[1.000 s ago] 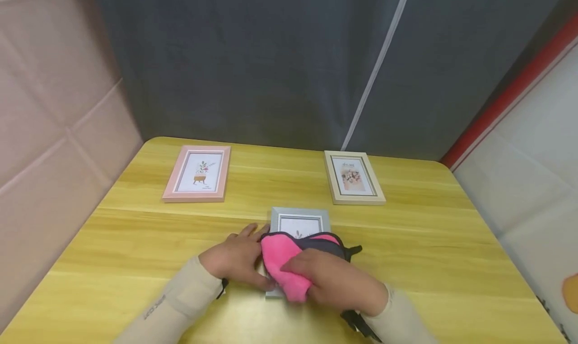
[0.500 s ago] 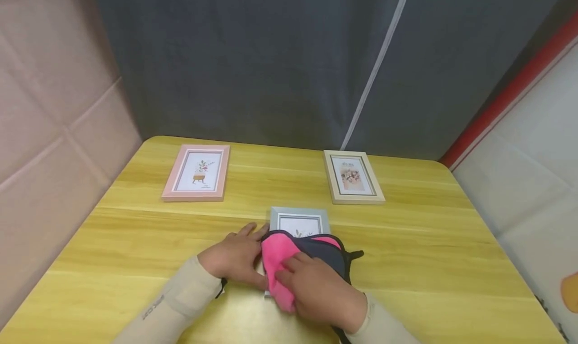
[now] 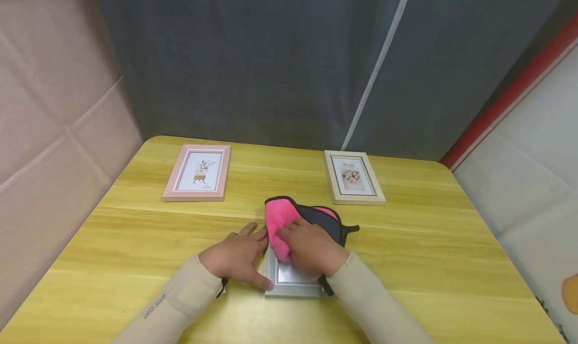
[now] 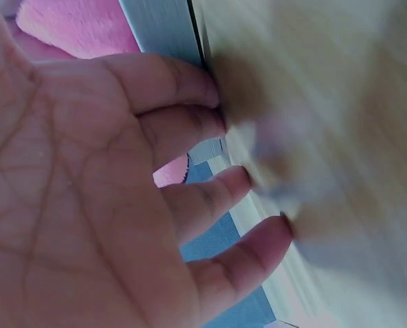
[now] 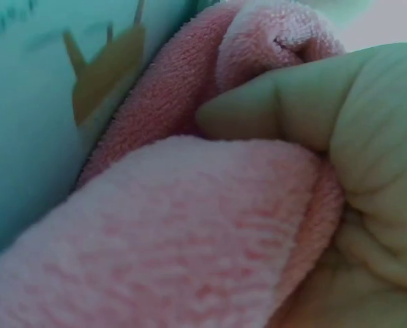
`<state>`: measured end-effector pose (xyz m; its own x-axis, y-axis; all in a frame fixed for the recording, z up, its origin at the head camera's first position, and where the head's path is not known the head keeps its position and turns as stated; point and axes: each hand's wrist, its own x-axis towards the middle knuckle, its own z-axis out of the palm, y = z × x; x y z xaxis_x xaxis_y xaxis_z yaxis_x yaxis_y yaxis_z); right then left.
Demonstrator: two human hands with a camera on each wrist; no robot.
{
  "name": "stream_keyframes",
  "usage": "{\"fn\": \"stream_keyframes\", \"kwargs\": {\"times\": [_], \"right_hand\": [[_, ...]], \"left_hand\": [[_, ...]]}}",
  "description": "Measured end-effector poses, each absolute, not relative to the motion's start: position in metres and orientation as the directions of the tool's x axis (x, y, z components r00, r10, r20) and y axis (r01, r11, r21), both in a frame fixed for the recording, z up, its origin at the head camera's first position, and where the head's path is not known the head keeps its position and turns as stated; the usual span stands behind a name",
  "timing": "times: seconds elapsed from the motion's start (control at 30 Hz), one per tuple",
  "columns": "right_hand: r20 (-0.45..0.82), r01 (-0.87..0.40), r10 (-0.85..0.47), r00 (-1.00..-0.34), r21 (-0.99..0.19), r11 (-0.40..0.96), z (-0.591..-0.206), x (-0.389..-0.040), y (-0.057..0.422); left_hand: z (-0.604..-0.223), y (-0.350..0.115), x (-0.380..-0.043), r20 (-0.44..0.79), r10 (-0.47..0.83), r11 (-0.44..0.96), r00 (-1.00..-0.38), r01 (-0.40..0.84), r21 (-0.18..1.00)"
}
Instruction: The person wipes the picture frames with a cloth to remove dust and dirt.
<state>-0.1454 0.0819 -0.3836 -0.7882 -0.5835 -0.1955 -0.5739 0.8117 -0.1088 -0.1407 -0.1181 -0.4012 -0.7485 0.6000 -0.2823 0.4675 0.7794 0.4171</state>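
Observation:
A pale blue-grey picture frame (image 3: pixel 295 290) lies flat on the table in front of me, its upper part hidden under a pink and dark grey cloth (image 3: pixel 278 216). My right hand (image 3: pixel 311 243) grips the bunched cloth and presses it on the frame; the right wrist view shows thumb and fingers pinching the fluffy pink side (image 5: pixel 162 219). Along the frame's left edge rests my left hand (image 3: pixel 237 256), fingers spread, the thumb at the lower left corner. In the left wrist view its fingertips touch the table and the frame's side (image 4: pixel 166 34).
Toward the back left of the wooden table (image 3: pixel 113 253) lies a pink picture frame (image 3: pixel 171 186). A cream picture frame (image 3: pixel 336 191) lies at the back right. A dark grey curtain (image 3: pixel 239 63) hangs behind the table's far edge.
My right hand has slid the cloth up the frame, away from me, uncovering its lower part and covering its top. The left hand stays almost where it was.

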Motion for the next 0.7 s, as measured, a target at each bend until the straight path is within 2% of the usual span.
{"fn": "stream_keyframes", "kwargs": {"times": [0.27, 0.37, 0.47, 0.57, 0.7], "right_hand": [[-0.158, -0.545, -0.591, -0.791, -0.256, 0.798, -0.384, -0.15, 0.093], [-0.096, -0.596, -0.656, -0.748, -0.338, 0.729, -0.379, -0.143, 0.102], [-0.051, -0.663, -0.735, -0.676, -0.392, 0.638, -0.372, -0.127, 0.108], [-0.063, -0.708, -0.782, -0.62, -0.384, 0.593, -0.367, -0.107, 0.112], [-0.103, -0.761, -0.8, -0.591, -0.258, 0.595, -0.369, -0.086, 0.109]], "left_hand": [[-0.403, -0.118, -0.141, -0.281, 0.6, 0.778, -0.749, 0.465, 0.422], [-0.405, -0.117, -0.141, -0.261, 0.609, 0.769, -0.749, 0.477, 0.424], [-0.406, -0.117, -0.14, -0.234, 0.608, 0.762, -0.758, 0.475, 0.441], [-0.407, -0.117, -0.139, -0.227, 0.595, 0.763, -0.771, 0.453, 0.46], [-0.406, -0.117, -0.14, -0.236, 0.579, 0.777, -0.78, 0.442, 0.449]]}}
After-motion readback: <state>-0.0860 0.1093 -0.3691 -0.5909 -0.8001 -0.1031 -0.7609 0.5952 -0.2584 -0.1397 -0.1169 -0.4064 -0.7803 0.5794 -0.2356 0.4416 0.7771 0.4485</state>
